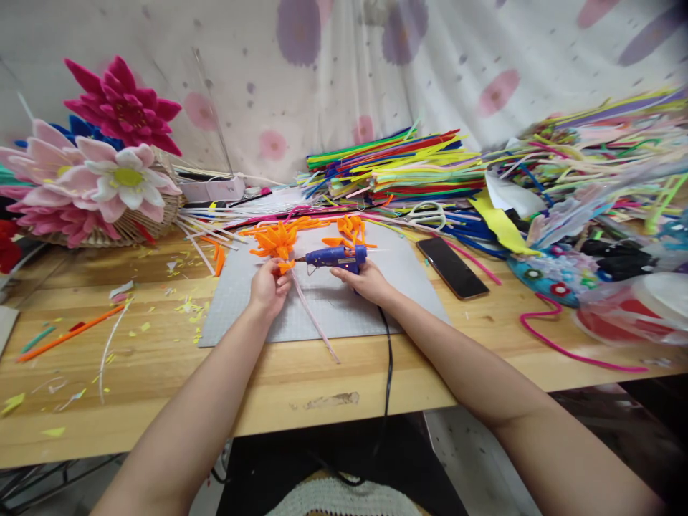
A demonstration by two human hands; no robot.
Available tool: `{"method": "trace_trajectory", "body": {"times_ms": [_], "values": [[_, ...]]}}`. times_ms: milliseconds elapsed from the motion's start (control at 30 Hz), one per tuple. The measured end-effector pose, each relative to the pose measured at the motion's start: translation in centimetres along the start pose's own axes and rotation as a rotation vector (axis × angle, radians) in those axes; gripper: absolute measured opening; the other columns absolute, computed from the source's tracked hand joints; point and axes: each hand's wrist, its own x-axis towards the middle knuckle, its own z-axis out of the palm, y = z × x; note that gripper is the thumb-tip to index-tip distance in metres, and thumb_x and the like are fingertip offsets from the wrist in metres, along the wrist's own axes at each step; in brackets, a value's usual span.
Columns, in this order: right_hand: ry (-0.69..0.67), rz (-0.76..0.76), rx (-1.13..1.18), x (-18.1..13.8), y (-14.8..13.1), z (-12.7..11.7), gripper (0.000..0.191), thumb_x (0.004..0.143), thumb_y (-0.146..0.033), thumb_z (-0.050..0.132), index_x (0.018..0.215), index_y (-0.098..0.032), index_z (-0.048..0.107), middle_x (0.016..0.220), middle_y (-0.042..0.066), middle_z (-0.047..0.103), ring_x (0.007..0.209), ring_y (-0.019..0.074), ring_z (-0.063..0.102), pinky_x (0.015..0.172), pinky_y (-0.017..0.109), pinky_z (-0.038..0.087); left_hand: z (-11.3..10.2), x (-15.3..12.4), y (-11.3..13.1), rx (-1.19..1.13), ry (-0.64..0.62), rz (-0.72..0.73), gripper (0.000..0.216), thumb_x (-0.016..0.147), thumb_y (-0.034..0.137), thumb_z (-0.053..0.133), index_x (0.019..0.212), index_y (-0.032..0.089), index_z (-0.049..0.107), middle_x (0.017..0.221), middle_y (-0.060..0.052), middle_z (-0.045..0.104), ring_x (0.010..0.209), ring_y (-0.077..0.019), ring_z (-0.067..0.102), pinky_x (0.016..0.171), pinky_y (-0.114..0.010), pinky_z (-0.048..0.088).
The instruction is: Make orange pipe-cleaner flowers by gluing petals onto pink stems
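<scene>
My left hand (269, 290) is closed, its fingertips pinching part of an orange fuzzy flower (278, 240) over the grey mat (236, 315). An orange petal (287, 266) shows at the fingertips; whether it is joined to the flower I cannot tell. A pale stem (314, 315) slants down from there towards the mat's front edge. My right hand (370, 283) is wrapped round the handle of a blue glue gun (336, 256). Its nozzle points left and is at or very near the petal. Behind the gun lies another orange piece (352, 229) with petals.
A phone (452, 267) lies right of the mat. Bundled pipe cleaners (398, 168) and scissors (427, 213) are at the back. A basket of fuzzy flowers (126, 179) stands left, near scattered yellow scraps (188, 307). The gun's black cord (389, 358) hangs over the table edge.
</scene>
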Motion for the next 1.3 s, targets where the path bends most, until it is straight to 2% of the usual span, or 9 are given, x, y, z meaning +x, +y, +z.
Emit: {"method": "trace_trajectory", "body": {"times_ms": [167,433,700,900,1133,1300], "values": [[-0.061,-0.028,0.012,-0.08,0.18,0.22,0.035,0.065,-0.051,0.064,0.078,-0.018,0.060,0.067,0.000,0.056,0.062,0.0126,0.050,0.061,0.027,0.041,0.01,0.04,-0.15,0.016,-0.002,0.007,0.012,0.068,0.005,0.037,0.062,0.014,0.043,0.047,0.005,0.037,0.029,-0.0011,0.025,0.028,-0.012,0.011],[0.033,-0.024,-0.017,0.30,0.29,-0.08,0.038,0.065,-0.051,0.064,0.081,-0.017,0.061,0.070,0.002,0.060,0.069,0.0154,0.054,0.064,0.029,0.044,-0.31,0.17,0.21,-0.058,0.003,-0.032,0.013,0.068,0.004,0.036,0.065,0.014,0.043,0.050,0.004,0.039,0.029,-0.0010,0.024,0.028,-0.011,0.011],[-0.026,-0.063,0.000,0.22,0.88,0.43,0.038,0.065,-0.050,0.064,0.085,-0.018,0.064,0.075,0.002,0.063,0.068,0.0151,0.056,0.064,0.029,0.046,-0.12,0.16,0.03,-0.047,-0.016,-0.033,0.014,0.070,0.004,0.036,0.064,0.013,0.044,0.050,0.004,0.039,0.030,-0.0009,0.024,0.027,-0.011,0.012],[0.038,-0.048,0.010,0.50,0.84,0.26,0.038,0.066,-0.049,0.065,0.088,-0.018,0.064,0.082,0.004,0.066,0.075,0.0172,0.059,0.073,0.032,0.047,-0.22,0.22,0.13,-0.065,-0.031,-0.038,0.014,0.070,0.004,0.035,0.065,0.013,0.044,0.050,0.004,0.041,0.029,-0.0010,0.025,0.027,-0.012,0.012],[-0.062,-0.098,0.004,0.16,0.91,0.47,0.038,0.067,-0.049,0.065,0.091,-0.019,0.065,0.083,0.002,0.066,0.076,0.0172,0.059,0.073,0.032,0.048,-0.16,0.27,0.03,-0.075,-0.005,-0.029,0.015,0.070,0.003,0.034,0.065,0.013,0.043,0.049,0.003,0.041,0.029,-0.0010,0.025,0.027,-0.011,0.012],[-0.020,-0.103,-0.019,0.32,0.97,0.31,0.037,0.067,-0.048,0.064,0.089,-0.019,0.065,0.081,0.002,0.066,0.074,0.0170,0.059,0.073,0.033,0.047,-0.27,0.31,0.12,-0.085,-0.013,-0.049,0.014,0.070,0.004,0.035,0.066,0.013,0.044,0.050,0.003,0.043,0.029,-0.0007,0.025,0.027,-0.011,0.012]]}}
